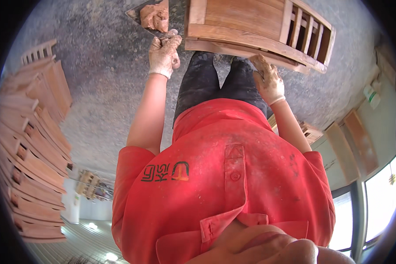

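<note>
My left hand (164, 55), in a pale, brown-stained glove, is closed at the narrow end of a flat triangular putty knife (135, 14). A lump of brown putty (155, 18) lies on its blade. Its handle is mostly hidden by my fingers. In front of me is a wooden furniture piece (240, 15) with a flat panel and a slatted section at its right. My right hand (269, 82), in a similar stained glove, is at its near edge; the fingers are stretched out with the thumb apart, and I see nothing held in them.
Tall stacks of curved wooden parts (39, 171) stand at the left, with a slatted piece (38, 52) beyond them. Wooden panels (352, 145) lean by the wall and windows at the right. The floor (101, 88) is grey and mottled. More wooden pieces (90, 182) stand behind.
</note>
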`<state>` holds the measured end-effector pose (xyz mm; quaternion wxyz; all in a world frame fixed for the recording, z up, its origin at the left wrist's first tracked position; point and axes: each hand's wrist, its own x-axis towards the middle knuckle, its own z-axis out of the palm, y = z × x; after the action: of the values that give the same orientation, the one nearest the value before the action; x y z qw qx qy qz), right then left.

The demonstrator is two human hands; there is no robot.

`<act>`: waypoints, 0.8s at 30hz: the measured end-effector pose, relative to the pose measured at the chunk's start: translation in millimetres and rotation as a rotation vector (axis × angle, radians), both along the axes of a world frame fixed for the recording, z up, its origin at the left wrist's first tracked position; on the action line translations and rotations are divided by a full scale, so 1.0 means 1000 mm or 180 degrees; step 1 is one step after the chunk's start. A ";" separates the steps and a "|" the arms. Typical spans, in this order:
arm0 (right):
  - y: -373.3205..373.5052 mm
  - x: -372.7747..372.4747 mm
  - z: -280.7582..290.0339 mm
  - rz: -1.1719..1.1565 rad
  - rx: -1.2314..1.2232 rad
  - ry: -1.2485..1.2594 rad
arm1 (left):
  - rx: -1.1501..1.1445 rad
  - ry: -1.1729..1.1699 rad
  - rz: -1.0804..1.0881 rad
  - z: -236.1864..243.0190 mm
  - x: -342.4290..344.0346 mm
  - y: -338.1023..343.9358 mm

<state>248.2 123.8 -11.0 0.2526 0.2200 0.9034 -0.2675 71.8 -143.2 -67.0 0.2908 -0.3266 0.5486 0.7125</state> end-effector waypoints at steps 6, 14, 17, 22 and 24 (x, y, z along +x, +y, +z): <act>-0.025 -0.051 -0.006 -0.0469 0.0158 0.0247 | -0.0130 -0.0066 -0.0290 0.005 -0.030 0.046; -0.020 -0.069 0.009 -0.0114 0.0338 -0.0232 | -0.0349 -0.0128 -0.0475 -0.010 -0.032 0.049; 0.006 -0.087 0.011 0.0775 0.0754 -0.0426 | -0.0179 -0.0116 -0.0520 -0.012 -0.035 0.047; 0.058 -0.067 0.033 0.0201 0.0713 -0.0852 | -0.0343 -0.0176 -0.0628 -0.006 -0.036 0.047; 0.075 -0.009 0.014 -0.0364 0.0676 0.0062 | -0.0292 -0.0120 -0.0681 -0.006 -0.041 0.055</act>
<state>238.8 199.1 3.2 0.2034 0.2940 0.9151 -0.1865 30.8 -87.8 -73.2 0.3602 -0.2925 0.6068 0.6454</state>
